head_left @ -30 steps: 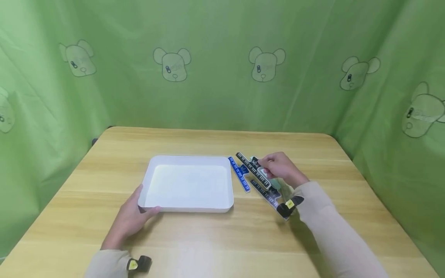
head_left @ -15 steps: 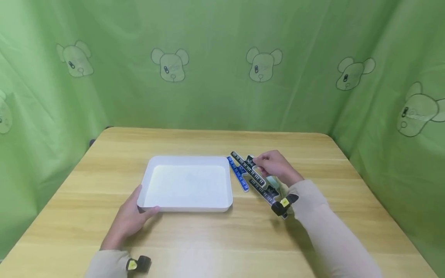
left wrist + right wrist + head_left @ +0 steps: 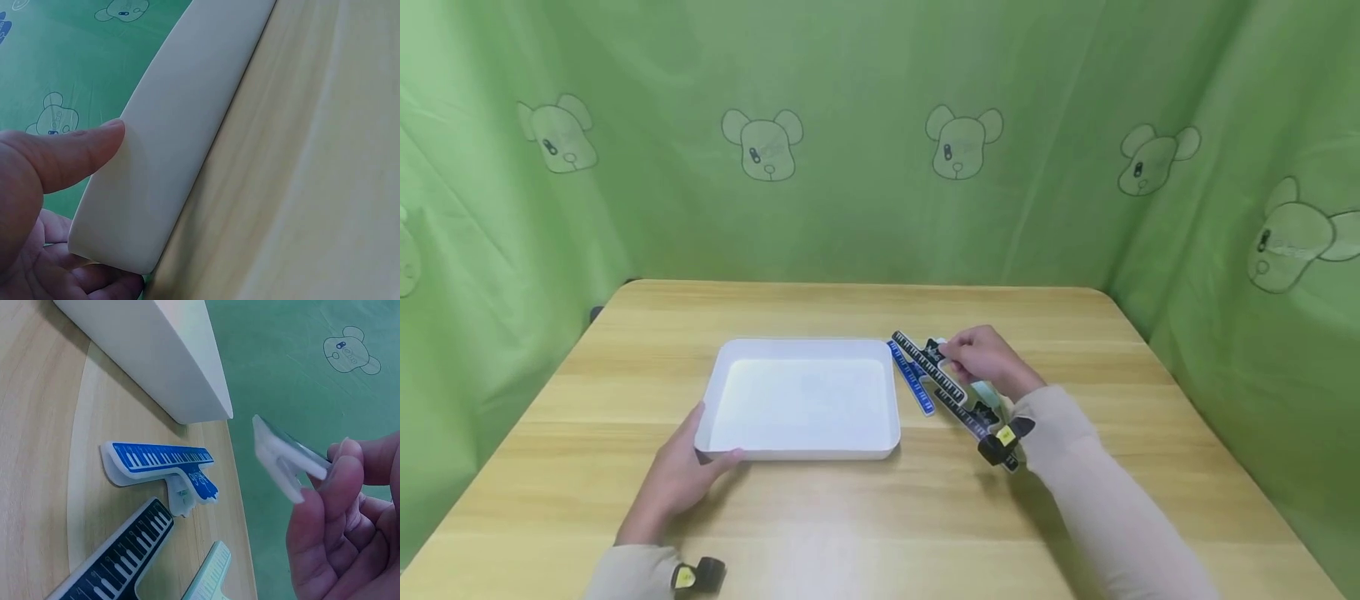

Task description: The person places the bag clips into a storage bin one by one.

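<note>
The left hand (image 3: 676,477) rests on the light wooden table (image 3: 865,517) at the 7 o'clock corner of the shallow white rectangular plastic tray (image 3: 801,398). In the left wrist view its thumb (image 3: 75,153) presses flat on the tray's outer wall (image 3: 181,119) while the other fingers curl under the rounded corner, so the hand grips that corner.

At 3 o'clock of the tray, the right hand (image 3: 981,358) pinches a black piano-key clip with a white underside (image 3: 928,367), lifted off the table and tilted; the right wrist view shows its white edge (image 3: 284,459) held between the fingertips (image 3: 325,506), clear of the tray's wall.

Below it on the table lie three more flat clips of the same shape: a blue piano-key clip (image 3: 159,462) just beside the tray's right edge, a black one (image 3: 119,556) at 5 o'clock of the blue, and a pale green one (image 3: 209,575) further out, partly hidden under the hand in the head view.

The tray's floor is bare white. Open tabletop runs from the tray toward 12 o'clock up to the far edge, along the near edge at 6 o'clock, and out toward 3 o'clock past the right sleeve (image 3: 1097,492). Green cloth printed with bear heads (image 3: 880,142) closes in the table on three sides.
</note>
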`<state>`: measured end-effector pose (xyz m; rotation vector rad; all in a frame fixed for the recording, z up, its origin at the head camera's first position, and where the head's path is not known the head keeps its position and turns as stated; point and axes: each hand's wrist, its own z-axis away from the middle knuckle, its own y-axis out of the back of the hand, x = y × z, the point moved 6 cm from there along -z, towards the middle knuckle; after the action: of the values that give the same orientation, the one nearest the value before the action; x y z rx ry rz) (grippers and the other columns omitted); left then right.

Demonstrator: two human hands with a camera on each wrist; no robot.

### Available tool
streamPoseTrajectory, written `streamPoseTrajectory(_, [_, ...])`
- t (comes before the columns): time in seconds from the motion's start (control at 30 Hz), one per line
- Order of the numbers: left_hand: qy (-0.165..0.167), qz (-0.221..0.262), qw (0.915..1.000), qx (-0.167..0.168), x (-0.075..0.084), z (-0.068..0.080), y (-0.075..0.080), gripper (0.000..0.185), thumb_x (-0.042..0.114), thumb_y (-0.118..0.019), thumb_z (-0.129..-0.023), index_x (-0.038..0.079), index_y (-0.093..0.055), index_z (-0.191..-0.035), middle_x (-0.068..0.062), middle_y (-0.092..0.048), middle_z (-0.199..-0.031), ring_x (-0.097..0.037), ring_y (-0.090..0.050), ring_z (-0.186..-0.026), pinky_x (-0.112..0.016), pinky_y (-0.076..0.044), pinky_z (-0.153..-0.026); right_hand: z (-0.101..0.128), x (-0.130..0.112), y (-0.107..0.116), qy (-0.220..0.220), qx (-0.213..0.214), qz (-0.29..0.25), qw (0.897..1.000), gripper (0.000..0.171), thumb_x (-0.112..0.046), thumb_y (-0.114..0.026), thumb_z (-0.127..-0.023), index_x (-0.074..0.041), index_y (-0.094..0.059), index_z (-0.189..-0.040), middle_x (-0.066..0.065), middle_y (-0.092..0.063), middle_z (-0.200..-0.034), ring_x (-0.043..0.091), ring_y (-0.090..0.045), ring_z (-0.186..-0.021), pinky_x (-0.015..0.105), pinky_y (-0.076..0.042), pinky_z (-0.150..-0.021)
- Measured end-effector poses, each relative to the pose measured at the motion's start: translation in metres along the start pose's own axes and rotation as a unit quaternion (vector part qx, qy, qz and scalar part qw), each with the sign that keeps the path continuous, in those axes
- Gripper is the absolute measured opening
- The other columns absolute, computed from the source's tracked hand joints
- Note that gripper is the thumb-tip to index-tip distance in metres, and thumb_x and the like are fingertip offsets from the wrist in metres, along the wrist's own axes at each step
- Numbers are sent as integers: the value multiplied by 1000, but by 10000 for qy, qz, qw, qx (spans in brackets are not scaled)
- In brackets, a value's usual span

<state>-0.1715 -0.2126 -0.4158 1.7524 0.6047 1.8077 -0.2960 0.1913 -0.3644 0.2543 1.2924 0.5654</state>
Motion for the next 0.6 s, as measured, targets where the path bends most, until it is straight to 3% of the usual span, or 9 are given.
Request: streamPoseTrajectory(0.6, [88,-111,9999,-19,-1,-1,0,103,43,-71,-86,2,-7,-155,-28,-19,-155,-50,-22,-138,-63,-19,-111,-10,-4,-9,-91,-183,-153,9997,27,-14,-50,-100,11,-60,-104,3,-55,-67,12,-53,-58,21,-49,-55])
